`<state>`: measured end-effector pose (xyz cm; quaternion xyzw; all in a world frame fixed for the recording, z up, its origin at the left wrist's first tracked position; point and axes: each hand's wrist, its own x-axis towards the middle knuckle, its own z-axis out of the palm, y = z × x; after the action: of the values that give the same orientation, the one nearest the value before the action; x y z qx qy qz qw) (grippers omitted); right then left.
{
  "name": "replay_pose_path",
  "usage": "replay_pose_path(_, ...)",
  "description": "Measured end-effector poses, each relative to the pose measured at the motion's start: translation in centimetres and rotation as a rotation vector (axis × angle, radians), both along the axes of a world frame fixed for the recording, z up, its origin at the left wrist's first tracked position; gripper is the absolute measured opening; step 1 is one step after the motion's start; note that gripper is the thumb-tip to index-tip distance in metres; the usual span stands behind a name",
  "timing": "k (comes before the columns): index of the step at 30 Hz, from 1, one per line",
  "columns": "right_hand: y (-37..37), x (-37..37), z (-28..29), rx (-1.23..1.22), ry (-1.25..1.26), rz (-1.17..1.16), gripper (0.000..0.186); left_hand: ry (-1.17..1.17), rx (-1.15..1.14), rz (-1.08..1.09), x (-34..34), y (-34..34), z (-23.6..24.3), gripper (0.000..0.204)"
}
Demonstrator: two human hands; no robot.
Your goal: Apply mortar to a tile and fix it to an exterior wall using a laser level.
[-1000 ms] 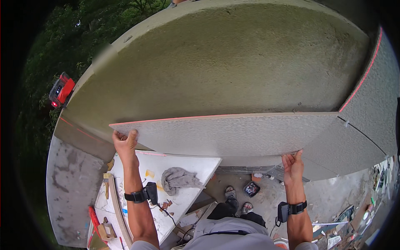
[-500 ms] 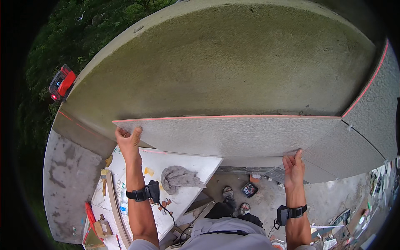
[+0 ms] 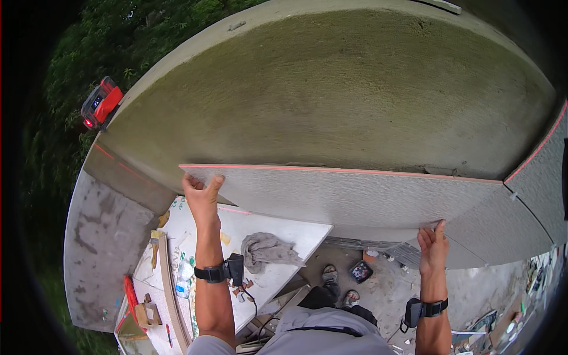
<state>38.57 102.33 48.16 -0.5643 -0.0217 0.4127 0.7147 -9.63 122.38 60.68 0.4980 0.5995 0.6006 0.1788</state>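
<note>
- Head view, writing: the white board [image 3: 290, 229] at the lower left bears printed characters, partly covered by the things on it.
- A small lit display shows on the red-and-black laser level [image 3: 102, 105], which sits on the wall's top edge at the far left.
- The long grey textured tile [image 3: 349, 198] spans the middle of the view, along the lower part of the greenish rendered wall [image 3: 331, 89]. A red line runs along its upper edge, and its right end comes up to the grey side tiles [image 3: 539, 192], near a small pale spacer [image 3: 513, 196]. Whether its back touches the wall cannot be told.
- The left hand [image 3: 203, 198] is at the long tile's left end. Thumb and forefinger are spread well apart, the thumb against the front face and the other fingers bent at the edge; their tips are partly hidden.
- The right hand [image 3: 433, 242] is at the lower edge, towards the right end. Its fingers are curled close together, with the thumb pointing up at the edge; whether they pinch the tile cannot be told.
- On the board, a crumpled grey cloth [image 3: 266, 251] lies right of the left forearm; a paintbrush [image 3: 155, 248] and a long narrow strip [image 3: 170, 290] lie to its left.
</note>
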Motion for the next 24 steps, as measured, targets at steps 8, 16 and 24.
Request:
replay_pose_path(8, 0.0, 0.0, 0.4, 0.021, -0.027, 0.036, 0.076, -0.046, 0.024, -0.035, 0.6, -0.3, 0.2, 0.091)
replay_pose_path(16, 0.2, -0.2, 0.5, -0.025, -0.052, 0.014, 0.084, -0.069, 0.032, -0.047, 0.9, -0.5, 0.1, 0.094)
replay_pose_path(24, 0.2, -0.2, 0.7, -0.013, -0.039, 0.012, 0.086, -0.198, -0.018, -0.067, 2.4, -1.4, 1.5, 0.105)
